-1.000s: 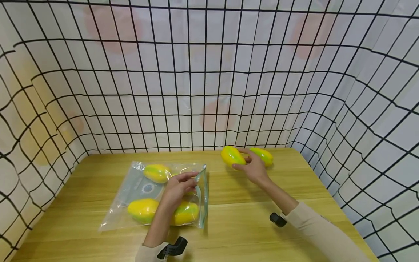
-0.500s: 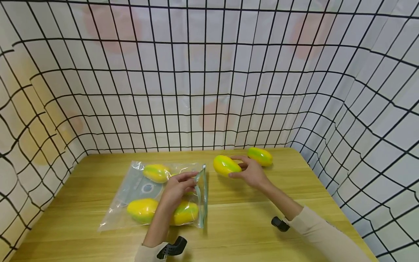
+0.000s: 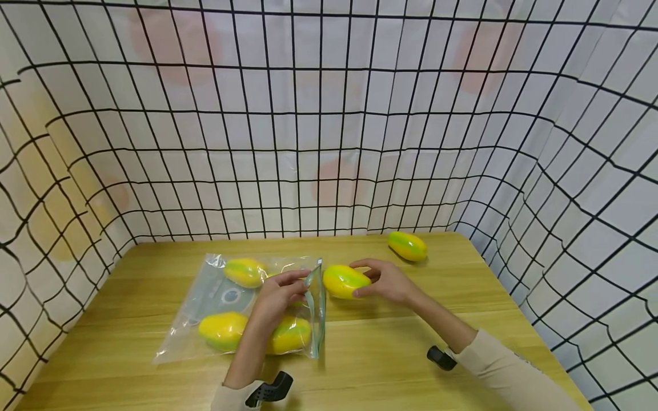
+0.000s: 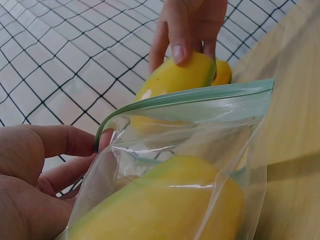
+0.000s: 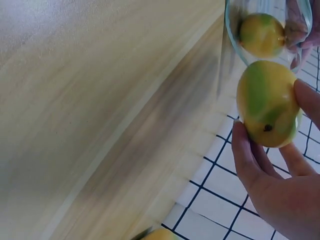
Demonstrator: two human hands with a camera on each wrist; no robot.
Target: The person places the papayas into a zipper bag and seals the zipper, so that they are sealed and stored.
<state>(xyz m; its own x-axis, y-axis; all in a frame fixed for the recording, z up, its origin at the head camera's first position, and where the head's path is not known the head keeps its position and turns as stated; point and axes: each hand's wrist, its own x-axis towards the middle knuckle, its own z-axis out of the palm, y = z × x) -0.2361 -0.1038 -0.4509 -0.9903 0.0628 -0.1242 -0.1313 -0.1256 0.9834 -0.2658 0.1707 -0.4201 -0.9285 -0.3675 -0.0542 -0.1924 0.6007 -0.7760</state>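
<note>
My left hand (image 3: 275, 294) pinches the green zip edge (image 4: 200, 97) of a clear zip bag (image 3: 185, 311), holding its mouth apart. Inside the bag lie several yellow-green oval fruits, among them one at the back (image 3: 245, 273) and one at the front (image 3: 223, 330); the hand partly hides the contents. With thumb and fingers, my right hand (image 3: 388, 279) grips another yellow-green oval fruit (image 3: 343, 281) just right of the bag's mouth. In the right wrist view this fruit (image 5: 265, 100) shows a dark spot on its end and overlaps the bag's rim.
One more yellow-green fruit (image 3: 408, 245) lies at the back right of the wooden table (image 3: 375, 354). Black wire mesh (image 3: 321, 148) with pale sheeting behind it walls in the back and both sides.
My right hand has brought its fruit from the back of the table leftward and nearer, up to the bag's mouth. The left hand keeps its hold on the bag.
</note>
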